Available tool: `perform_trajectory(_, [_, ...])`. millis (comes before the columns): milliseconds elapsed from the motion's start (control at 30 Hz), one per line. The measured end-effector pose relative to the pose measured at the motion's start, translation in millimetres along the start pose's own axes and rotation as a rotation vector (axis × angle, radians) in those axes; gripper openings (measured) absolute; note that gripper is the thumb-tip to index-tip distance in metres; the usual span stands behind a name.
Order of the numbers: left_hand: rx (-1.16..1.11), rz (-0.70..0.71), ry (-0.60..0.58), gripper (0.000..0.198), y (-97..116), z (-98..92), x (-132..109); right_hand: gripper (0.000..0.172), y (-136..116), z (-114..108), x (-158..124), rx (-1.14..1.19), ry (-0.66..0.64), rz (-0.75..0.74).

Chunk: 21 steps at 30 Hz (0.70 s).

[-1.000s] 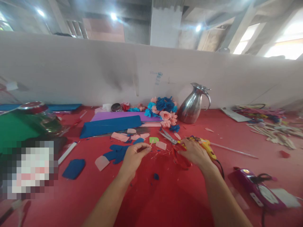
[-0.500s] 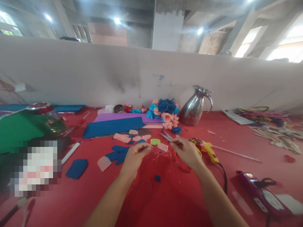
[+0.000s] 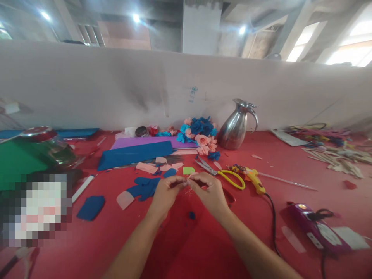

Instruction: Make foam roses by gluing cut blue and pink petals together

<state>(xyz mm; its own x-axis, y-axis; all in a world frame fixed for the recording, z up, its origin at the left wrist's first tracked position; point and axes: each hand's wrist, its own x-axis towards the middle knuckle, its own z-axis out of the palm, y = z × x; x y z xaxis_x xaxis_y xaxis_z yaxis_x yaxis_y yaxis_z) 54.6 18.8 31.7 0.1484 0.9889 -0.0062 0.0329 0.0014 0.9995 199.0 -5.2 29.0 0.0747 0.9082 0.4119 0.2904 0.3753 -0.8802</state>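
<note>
My left hand (image 3: pixel 167 194) and my right hand (image 3: pixel 209 192) meet over the middle of the table, thumbs and fingers pinched together. Whatever lies between the fingertips is too small to make out. Just behind them are a lime-green paper piece (image 3: pixel 188 170) and, to the right, scissors (image 3: pixel 231 179) with a yellow handle loop, blades parted. Dark blue cut petals (image 3: pixel 142 189) lie left of my left hand, near a pale pink petal (image 3: pixel 125 200). More pink pieces (image 3: pixel 147 167) are scattered behind. A small dark blue scrap (image 3: pixel 192 215) sits in front of my hands.
Paper flowers (image 3: pixel 202 135) in blue and pink are heaped at the back beside a steel jug (image 3: pixel 236 128). A yellow glue gun (image 3: pixel 252 180) and a purple power strip (image 3: pixel 316 228) lie right. Blue sheets (image 3: pixel 135 155), a glass jar (image 3: pixel 55 149) and a blue stack (image 3: pixel 91 208) are left.
My right hand has left the scissors and moved left to meet my left hand at the fingertips. The scissors now lie uncovered on the table. The view has shifted slightly.
</note>
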Motion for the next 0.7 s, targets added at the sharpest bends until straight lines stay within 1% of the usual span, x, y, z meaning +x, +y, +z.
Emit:
perform_trajectory(200, [0.054, 0.028, 0.012, 0.015, -0.7, 1.1, 0.0, 0.01, -1.6, 0.6, -0.6, -0.009, 0.036, -0.012])
perform_trajectory(467, [0.03, 0.05, 0.007, 0.008, -3.0, 0.0, 1.8, 0.01, -5.0, -0.7, -0.7, -0.007, 0.063, -0.045])
perform_trajectory(700, [0.027, 0.038, 0.016, 0.008, -2.2, -0.1, 1.0, 0.01, -6.3, -1.0, -0.9, -0.021, 0.061, -0.04])
